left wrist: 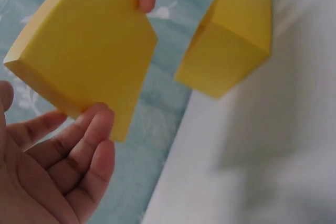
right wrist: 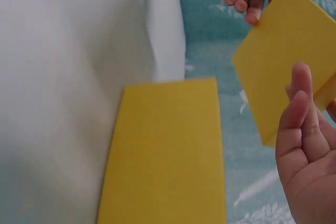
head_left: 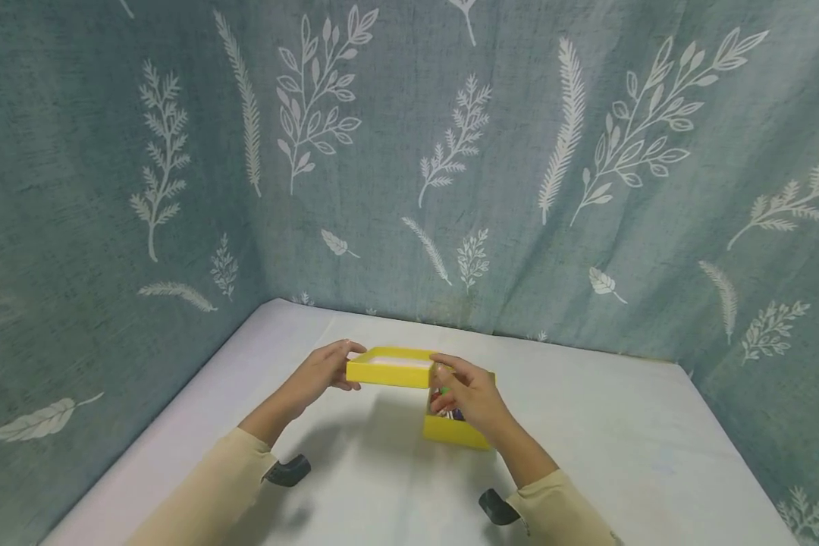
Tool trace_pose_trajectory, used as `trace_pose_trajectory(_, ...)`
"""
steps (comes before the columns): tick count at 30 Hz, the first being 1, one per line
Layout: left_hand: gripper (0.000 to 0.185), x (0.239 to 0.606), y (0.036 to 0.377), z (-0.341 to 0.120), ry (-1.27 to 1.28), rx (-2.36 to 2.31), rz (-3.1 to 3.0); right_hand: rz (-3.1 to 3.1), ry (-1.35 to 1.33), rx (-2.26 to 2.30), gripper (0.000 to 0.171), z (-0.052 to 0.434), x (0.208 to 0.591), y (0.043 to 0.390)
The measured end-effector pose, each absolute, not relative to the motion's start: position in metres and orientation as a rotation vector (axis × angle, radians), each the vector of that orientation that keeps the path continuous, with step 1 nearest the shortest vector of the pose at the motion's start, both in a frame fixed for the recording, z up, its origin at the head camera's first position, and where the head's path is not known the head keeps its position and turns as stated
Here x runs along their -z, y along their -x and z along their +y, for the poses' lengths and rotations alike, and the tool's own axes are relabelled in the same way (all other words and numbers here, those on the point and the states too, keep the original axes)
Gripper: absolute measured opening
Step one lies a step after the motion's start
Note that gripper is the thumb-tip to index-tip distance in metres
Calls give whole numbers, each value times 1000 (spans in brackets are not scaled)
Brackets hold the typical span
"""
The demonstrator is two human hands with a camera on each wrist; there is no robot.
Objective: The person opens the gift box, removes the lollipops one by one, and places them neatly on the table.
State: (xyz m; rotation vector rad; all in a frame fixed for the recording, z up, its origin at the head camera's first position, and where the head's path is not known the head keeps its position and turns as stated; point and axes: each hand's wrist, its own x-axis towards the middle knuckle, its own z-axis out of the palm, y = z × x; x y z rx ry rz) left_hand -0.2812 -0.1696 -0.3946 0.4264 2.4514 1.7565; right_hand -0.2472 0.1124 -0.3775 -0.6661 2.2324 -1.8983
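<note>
Two beige sleeves enter from the bottom edge of the head view, each with a dark wrist mount whose shape is partly cut off; beyond them the left hand [head_left: 319, 377] and the right hand [head_left: 469, 396] hold a shallow yellow cardboard lid [head_left: 390, 368] between them, raised above the white cloth-covered desk [head_left: 621, 447] and just left of and above the open yellow cardboard box [head_left: 450, 428]; the left hand pinches the lid's left end, thumb on top and fingers [left wrist: 86, 145] curled under its edge, as the left wrist view shows; the right hand pinches the lid's right end, thumb and fingertips [right wrist: 299, 103] against its edge, though the lid hides most of the grip in the right wrist view; the box stands on the desk, touching it, with the right hand covering most of its opening; only scraps of green, red and dark colour show inside, too small to identify; both wrist views show plain yellow faces, blurred; a teal cloth backdrop with white leaf print [head_left: 450, 152] closes two sides behind the desk.
</note>
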Motion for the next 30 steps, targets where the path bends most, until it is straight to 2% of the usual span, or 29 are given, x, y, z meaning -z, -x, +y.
trace_pose_trajectory(5,48,401,273,-189,-408,-1689,2472,2312,707,1778,42,95,378,242)
trace_pose_trajectory(12,43,410,262,-212,-335,-1679,2494,2393,588,1718,44,71,405,250)
trace_pose_trajectory(18,39,416,257,-230,-288,-1664,2514,2451,563,1661,46,51,412,243)
trace_pose_trajectory(30,45,435,246,-263,-151,-1527,2629,2514,646,1514,44,10,434,238)
